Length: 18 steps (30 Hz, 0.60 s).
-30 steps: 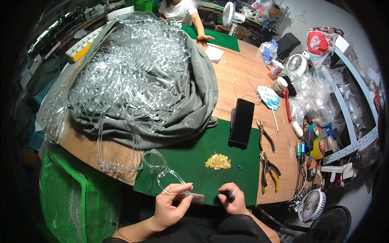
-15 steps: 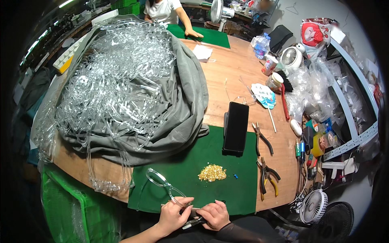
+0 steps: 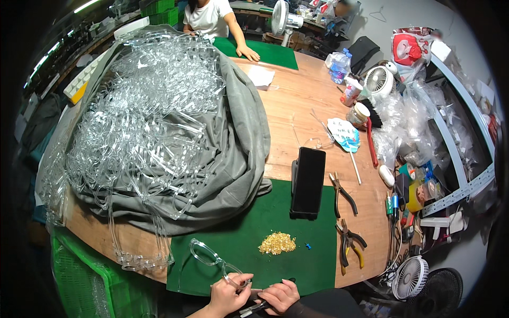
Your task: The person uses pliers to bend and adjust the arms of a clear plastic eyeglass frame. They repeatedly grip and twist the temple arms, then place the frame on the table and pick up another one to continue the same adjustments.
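My left hand (image 3: 229, 294) pinches a clear plastic eyeglass frame (image 3: 205, 252) near the mat's front edge. One lens rim points away from me, over the green mat (image 3: 212, 281). Close beside it, my right hand (image 3: 280, 297) is closed round a tool with dark and silver parts (image 3: 254, 308). Fingers cover most of that tool, so its exact kind does not show. Beyond my hands lies a small heap of tiny gold-coloured metal parts (image 3: 277, 243), with a little blue piece (image 3: 308, 246) to its right.
A grey cloth (image 3: 241, 132) holds a large heap of clear eyeglass frames (image 3: 148, 100) at left. A black phone (image 3: 308, 183) leans on a stand. Two pliers, one of them yellow-handled (image 3: 350, 246), lie at right. Across the table, another person's hand (image 3: 247, 53) rests on a second green mat.
The view has shifted, so the near table and mat sit lower in the picture. Both hands keep their grip, with little movement relative to the mat.
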### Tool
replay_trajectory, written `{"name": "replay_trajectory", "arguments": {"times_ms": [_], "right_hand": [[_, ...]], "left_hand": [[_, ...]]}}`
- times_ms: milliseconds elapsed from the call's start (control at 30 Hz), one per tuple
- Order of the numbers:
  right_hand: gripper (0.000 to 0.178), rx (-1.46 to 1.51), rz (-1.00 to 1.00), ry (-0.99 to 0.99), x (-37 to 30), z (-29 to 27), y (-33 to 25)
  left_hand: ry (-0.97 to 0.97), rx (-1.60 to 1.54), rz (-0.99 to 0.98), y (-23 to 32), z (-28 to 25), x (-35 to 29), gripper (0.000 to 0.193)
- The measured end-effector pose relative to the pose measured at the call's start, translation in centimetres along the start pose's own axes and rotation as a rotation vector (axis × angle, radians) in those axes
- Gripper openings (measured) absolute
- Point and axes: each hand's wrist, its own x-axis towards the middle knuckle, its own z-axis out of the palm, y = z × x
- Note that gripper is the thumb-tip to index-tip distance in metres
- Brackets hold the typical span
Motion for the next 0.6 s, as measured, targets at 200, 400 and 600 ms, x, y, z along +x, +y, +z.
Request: {"name": "replay_trajectory", "arguments": {"times_ms": [200, 400, 600], "right_hand": [[0.024, -0.004, -0.012, -0.021, -0.1, 0.3, 0.2], [0.024, -0.013, -0.028, -0.046, -0.5, 0.9, 0.9], [0.025, -0.010, -0.034, -0.086, -1.4, 1.6, 1.3]], "left_hand": [[0.022, 0.006, 0.021, -0.1, 0.0, 0.1, 0.019], [0.003, -0.049, -0.004, -0.5, 0.1, 0.0, 0.024], [-0.029, -0.168, 0.061, -1.3, 0.0, -0.1, 0.035]]}}
